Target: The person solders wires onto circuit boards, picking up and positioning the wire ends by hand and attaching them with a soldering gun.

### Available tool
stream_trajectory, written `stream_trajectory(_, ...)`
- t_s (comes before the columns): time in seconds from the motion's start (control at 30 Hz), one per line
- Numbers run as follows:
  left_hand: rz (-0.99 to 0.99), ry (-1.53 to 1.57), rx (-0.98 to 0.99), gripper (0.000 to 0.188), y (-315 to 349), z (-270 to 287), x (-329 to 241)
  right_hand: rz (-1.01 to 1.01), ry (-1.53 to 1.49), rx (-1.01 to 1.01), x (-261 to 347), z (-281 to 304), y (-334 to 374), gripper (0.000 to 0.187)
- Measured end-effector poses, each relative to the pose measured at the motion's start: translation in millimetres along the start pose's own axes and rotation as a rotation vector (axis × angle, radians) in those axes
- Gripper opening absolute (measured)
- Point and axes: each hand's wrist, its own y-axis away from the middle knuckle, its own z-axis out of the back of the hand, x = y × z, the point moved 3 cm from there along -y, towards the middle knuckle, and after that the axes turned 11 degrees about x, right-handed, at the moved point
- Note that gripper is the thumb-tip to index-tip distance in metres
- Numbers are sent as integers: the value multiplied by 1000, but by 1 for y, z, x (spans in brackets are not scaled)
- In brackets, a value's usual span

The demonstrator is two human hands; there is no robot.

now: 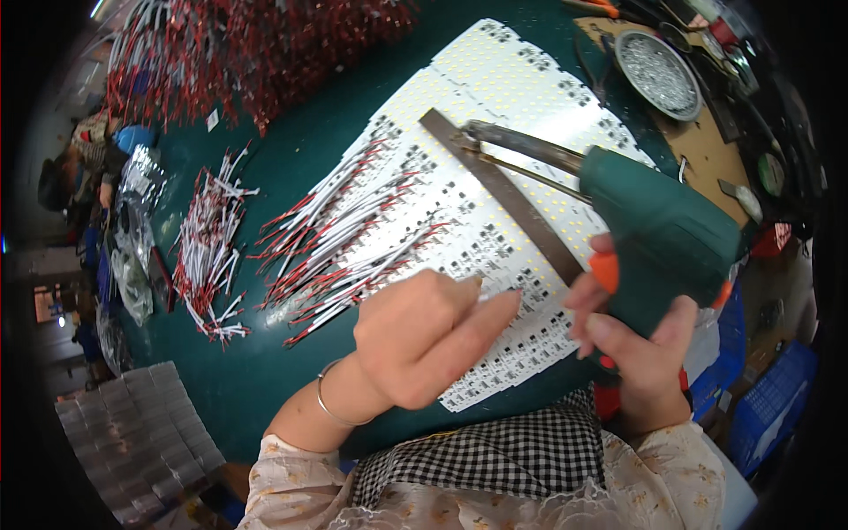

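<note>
My right hand [640,349] is wrapped round the handle of a green soldering gun [662,225] with an orange trigger. Its long metal tip points left over the white LED circuit boards [495,79], which overlap in a slanting sheet. My left hand [424,336], with a bangle at the wrist, is closed above the lower boards. What its fingers hold, if anything, I cannot make out. Red and white wires [353,230] stick out leftward in rows from the boards' left side. Across the boards lies a flat brown metal bar [503,194], its lower end near my right fingers.
A loose pile of red and white wires [208,247] lies at left on the green table [300,159]. A large wire heap [256,53] fills the far left. At far right stands a metal bowl [658,75] of silvery bits among tools. Blue crates [773,406] stand at lower right.
</note>
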Motion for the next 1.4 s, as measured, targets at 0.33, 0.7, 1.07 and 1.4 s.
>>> stream_trajectory(0.33,-265,-90,-69,37,-2,-7,-20,36,106,145,-1,-12,-7,23)
stream_trajectory(0.7,-176,-38,19,39,4,-2,-19,-53,-88,57,1,-11,-9,46)
stream_trajectory(1.07,-221,-219,-56,34,3,-11,-23,1,55,106,-3,-14,-10,38)
stream_trajectory(1.4,-228,-198,-71,38,6,-8,-21,-56,-88,83,0,-16,-10,46)
